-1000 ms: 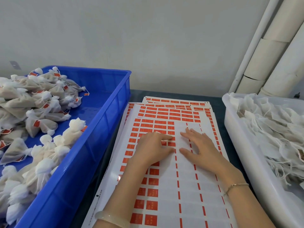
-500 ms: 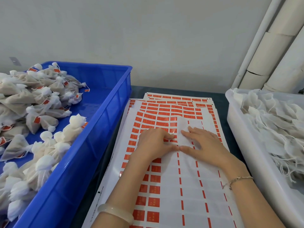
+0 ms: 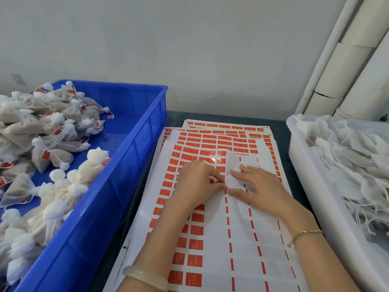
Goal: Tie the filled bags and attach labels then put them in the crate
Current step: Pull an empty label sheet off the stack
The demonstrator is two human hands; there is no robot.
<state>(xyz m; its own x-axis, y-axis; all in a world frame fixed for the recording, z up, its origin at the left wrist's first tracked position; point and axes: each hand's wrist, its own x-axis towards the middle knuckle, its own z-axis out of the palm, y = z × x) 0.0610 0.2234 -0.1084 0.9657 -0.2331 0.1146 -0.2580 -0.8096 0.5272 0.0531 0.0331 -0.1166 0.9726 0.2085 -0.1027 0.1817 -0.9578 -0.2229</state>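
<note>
- Table [image 3: 179, 115]: dark surface, showing only in strips between the containers.
- Crate [image 3: 117, 186]: blue moulded plastic, rectangular, ribbed wall; left side.
- Bags [image 3: 52, 157]: filled mesh pouches, beige below and gathered into white puffs at the neck. Many carry small red tags. They are heaped inside the crate along its left and near parts, and glossy blue floor shows at the far right.
- Sheets [image 3: 242, 239]: glossy white backing paper in a fanned stack, flat on the table between crate and tub. Red rectangular stickers fill the left and far rows. The right columns are peeled, leaving thin red dashes.
- Left hand [image 3: 197, 184]: on the top sheet, fingers [image 3: 214, 173] curled, thumb and fingertip pinching the edge of a red label [image 3: 213, 180]. A pale stone bangle [image 3: 145, 279] sits on the wrist.
- Right hand [image 3: 259, 186]: just beside the left, fingers [image 3: 252, 171] straight and spread. It presses flat on a thin translucent white piece [image 3: 233, 165]; bag or backing cannot be told. A fine chain bracelet [image 3: 303, 233] sits on the wrist.
- Tub [image 3: 311, 186]: translucent white plastic, right side, holding limp white pouches [image 3: 347, 154] with loose strings.
- Tubes [image 3: 357, 60]: pale cardboard cylinders leaning at the far right.
</note>
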